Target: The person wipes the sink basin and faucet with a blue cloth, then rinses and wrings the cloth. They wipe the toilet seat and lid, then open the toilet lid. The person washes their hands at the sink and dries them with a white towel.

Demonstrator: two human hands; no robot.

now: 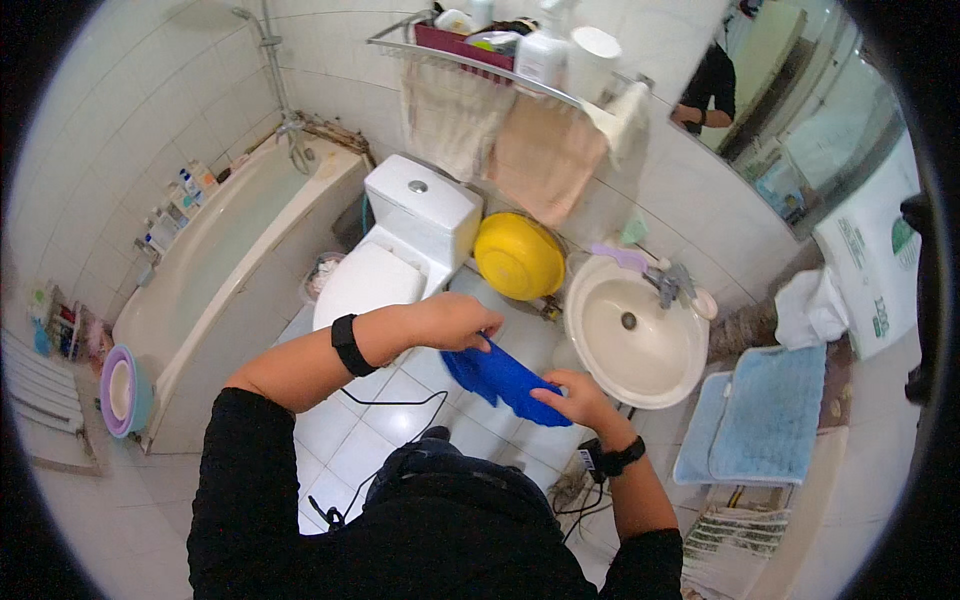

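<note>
Blue cloth [505, 380] is what I have between my two hands, held up in front of my body with the tiled floor [405, 395] beneath it. My left hand [457, 322] is curled over its upper corner, fingers closed in a pinch; how much fabric lies inside that curl I cannot tell. My right hand [572, 398] has the other end nipped between thumb and fingers, with hardly any gap there but the cloth itself.

What could go wrong, as I judge it, is a slip: both holds sit near the ends, so a hard tug or a loosened pinch could let one side drop to the floor. The lower edge hangs free between my hands — a low swing could brush it against the black cable [400, 403] below my left forearm. Reaching too far past my left hand could trail it over the toilet [370, 285]; past my right, over the washbasin [690, 355].

Its long axis runs slantwise across me, from my left hand down to my right — the right end lies nearer my body, and the loose edge sags toward me. Beyond the grip stands a yellow basin [520, 257].
</note>
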